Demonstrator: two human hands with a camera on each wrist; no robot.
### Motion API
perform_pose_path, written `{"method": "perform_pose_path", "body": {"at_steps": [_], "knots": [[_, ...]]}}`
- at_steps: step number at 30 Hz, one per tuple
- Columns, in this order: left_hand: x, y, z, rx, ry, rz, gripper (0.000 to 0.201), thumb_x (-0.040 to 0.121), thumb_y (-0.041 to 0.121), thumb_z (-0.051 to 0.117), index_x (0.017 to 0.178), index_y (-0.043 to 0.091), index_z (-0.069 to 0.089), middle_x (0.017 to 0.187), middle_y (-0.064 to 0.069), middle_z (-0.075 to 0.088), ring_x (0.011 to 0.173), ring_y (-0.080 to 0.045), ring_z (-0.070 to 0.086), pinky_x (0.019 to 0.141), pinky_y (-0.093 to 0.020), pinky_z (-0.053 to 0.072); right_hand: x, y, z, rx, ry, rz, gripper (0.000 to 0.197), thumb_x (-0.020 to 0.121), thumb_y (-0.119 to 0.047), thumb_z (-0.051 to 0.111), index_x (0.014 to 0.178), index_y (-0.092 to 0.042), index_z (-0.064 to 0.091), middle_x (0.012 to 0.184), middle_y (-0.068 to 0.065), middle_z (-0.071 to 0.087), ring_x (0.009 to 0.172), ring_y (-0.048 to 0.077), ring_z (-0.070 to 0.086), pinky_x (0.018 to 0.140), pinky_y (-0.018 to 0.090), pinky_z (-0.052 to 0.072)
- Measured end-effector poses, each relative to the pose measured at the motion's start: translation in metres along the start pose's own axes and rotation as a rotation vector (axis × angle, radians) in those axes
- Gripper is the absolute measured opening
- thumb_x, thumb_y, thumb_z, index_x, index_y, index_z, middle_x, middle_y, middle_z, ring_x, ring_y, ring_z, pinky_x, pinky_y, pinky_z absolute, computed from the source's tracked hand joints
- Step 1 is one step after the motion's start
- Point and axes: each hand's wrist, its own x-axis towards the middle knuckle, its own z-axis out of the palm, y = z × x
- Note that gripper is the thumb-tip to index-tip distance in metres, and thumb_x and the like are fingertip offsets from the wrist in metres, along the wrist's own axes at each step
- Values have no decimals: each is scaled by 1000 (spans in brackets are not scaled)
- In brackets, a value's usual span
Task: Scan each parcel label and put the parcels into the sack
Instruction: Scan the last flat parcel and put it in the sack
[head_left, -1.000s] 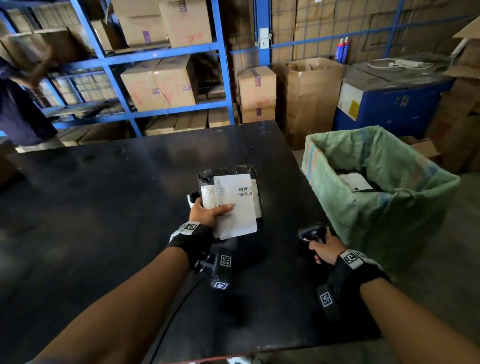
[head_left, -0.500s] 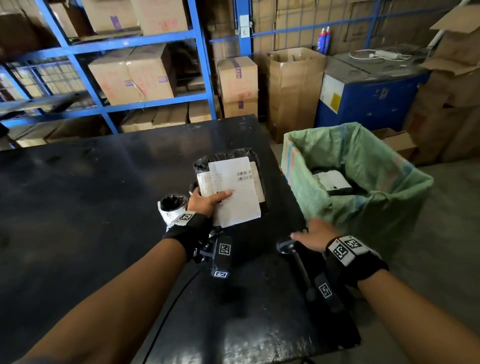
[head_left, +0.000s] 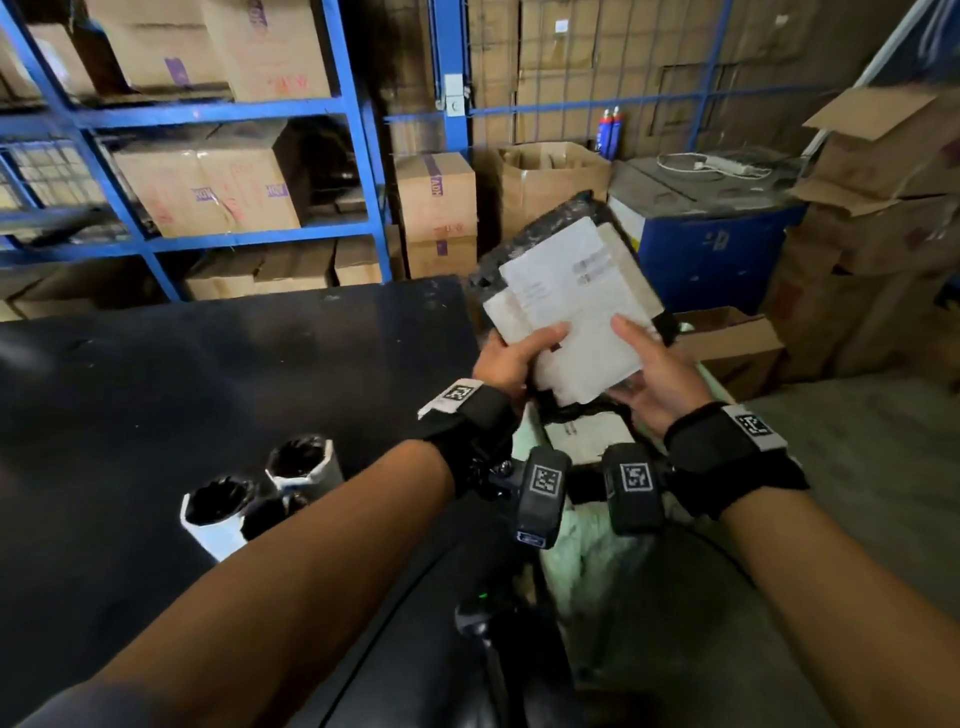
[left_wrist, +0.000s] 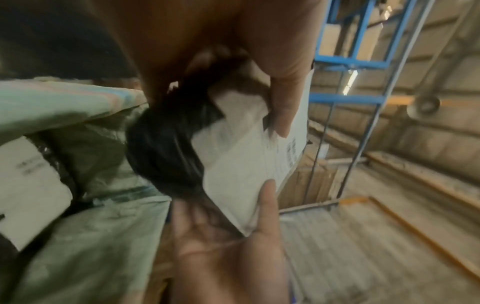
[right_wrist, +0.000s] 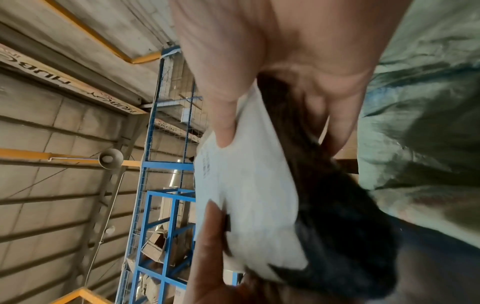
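Note:
I hold a black-wrapped parcel (head_left: 571, 291) with a white label tilted up in the air, just past the table's right edge. My left hand (head_left: 511, 358) pinches its near left corner, thumb (left_wrist: 283, 115) on the label. My right hand (head_left: 652, 371) grips the near right corner, thumb (right_wrist: 223, 123) on top and fingers underneath. Below the parcel the green sack (head_left: 587, 551) stands open, and another labelled parcel (left_wrist: 28, 185) lies inside it. The scanner (head_left: 480, 618) lies on the black table (head_left: 260, 374) near its right edge.
Two small black-and-white wrapped parcels (head_left: 301, 462) (head_left: 215, 512) stand on the table left of my left forearm. Blue shelving (head_left: 358, 156) with cardboard boxes runs behind the table. A blue machine (head_left: 717, 249) and stacked cartons (head_left: 872, 234) stand beyond the sack.
My right hand let go of the scanner, which now lies on the table, and took hold of the parcel. Both hands lifted the parcel off the table and moved it right, above the sack.

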Motion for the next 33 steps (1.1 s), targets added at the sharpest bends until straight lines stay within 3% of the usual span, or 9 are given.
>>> {"method": "perform_pose_path", "body": {"at_steps": [2, 5, 7, 9, 14, 19, 25, 28, 33], "knots": [[11, -5, 11, 224, -41, -14, 44, 87, 13, 67, 129, 4, 55, 124, -9, 62, 95, -16, 61, 62, -10, 55, 24, -10, -17, 21, 84, -53, 40, 84, -18, 68, 123, -12, 61, 110, 6, 71, 97, 20, 70, 72, 37, 59], [34, -23, 4, 695, -49, -15, 64, 81, 46, 69, 131, 10, 53, 131, -9, 59, 116, -22, 58, 101, -31, 49, 62, -22, -40, -43, 132, -111, 41, 83, -14, 70, 123, -10, 61, 109, 4, 71, 91, 13, 71, 77, 34, 58], [49, -38, -7, 1048, 32, -16, 85, 72, 66, 63, 132, 6, 50, 133, -14, 56, 122, -31, 54, 103, -38, 46, 87, -25, -52, -164, 136, -91, 41, 82, -15, 71, 122, -8, 62, 109, 5, 70, 87, 13, 70, 78, 33, 57], [59, -49, -19, 1199, 66, -81, 93, 67, 69, 63, 131, 3, 47, 129, -16, 55, 121, -34, 54, 99, -39, 47, 111, -21, -60, -315, 99, -61, 36, 82, -15, 72, 116, -8, 64, 106, 5, 68, 80, 12, 67, 69, 27, 53], [72, -79, -38, 1192, 29, -293, 80, 83, 41, 67, 142, 6, 26, 132, -13, 56, 117, -32, 57, 90, -32, 45, 170, 29, -77, -732, -101, 97, 35, 75, -15, 78, 108, -7, 67, 110, 8, 69, 99, 26, 66, 93, 40, 52], [78, -99, -45, 1185, -41, -326, 73, 92, 27, 52, 152, 20, 10, 136, -14, 54, 118, -34, 57, 94, -32, 44, 210, 86, -100, -1147, -403, 318, 45, 72, -41, 79, 110, -25, 61, 108, 0, 64, 104, 23, 60, 93, 35, 47], [80, -102, -48, 1066, -21, -361, 82, 84, 31, 51, 153, 27, 8, 139, -10, 52, 120, -30, 55, 97, -30, 43, 239, 130, -148, -1067, -620, 672, 94, 32, -50, 95, 116, -17, 68, 119, 5, 69, 112, 27, 64, 107, 44, 42], [81, -102, -46, 1032, -19, -365, 95, 66, 37, 44, 153, 28, 8, 139, -9, 52, 120, -29, 55, 101, -37, 46, 225, 131, -152, -1105, -657, 740, 103, 23, -47, 96, 117, -16, 68, 117, 6, 70, 111, 27, 64, 107, 44, 43], [82, -107, -50, 972, -12, -360, 103, 58, 44, 48, 152, 33, 8, 136, -11, 54, 116, -30, 58, 99, -45, 49, 210, 131, -152, -1245, -687, 751, 113, 16, -54, 92, 116, -10, 67, 119, 9, 68, 113, 27, 62, 106, 39, 43]]}}
